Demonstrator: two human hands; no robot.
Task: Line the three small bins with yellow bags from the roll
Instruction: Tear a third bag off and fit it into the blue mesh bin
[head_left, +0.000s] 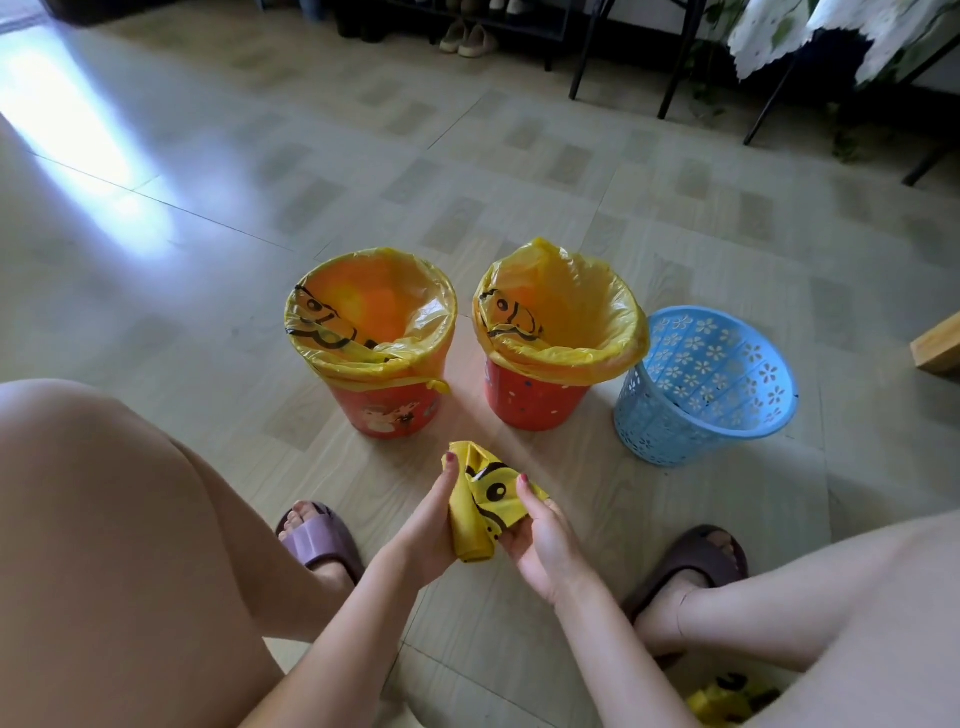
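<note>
A crumpled yellow bag (485, 506) with black print is gripped between both hands, low centre over the floor (208, 208): left hand (431, 535) curled round its left side with the thumb up along the plastic, right hand (540, 540) pinching its right edge. Just beyond it, two orange bins are already lined in yellow, the left orange bin (387, 410) and the middle orange bin (530, 402) set side by side, while the blue lattice bin (701, 384) to their right is unlined and tilted. More yellow bag material (727, 696) is seen at the bottom edge by the right leg, and purple slippers (322, 540) are worn.
</note>
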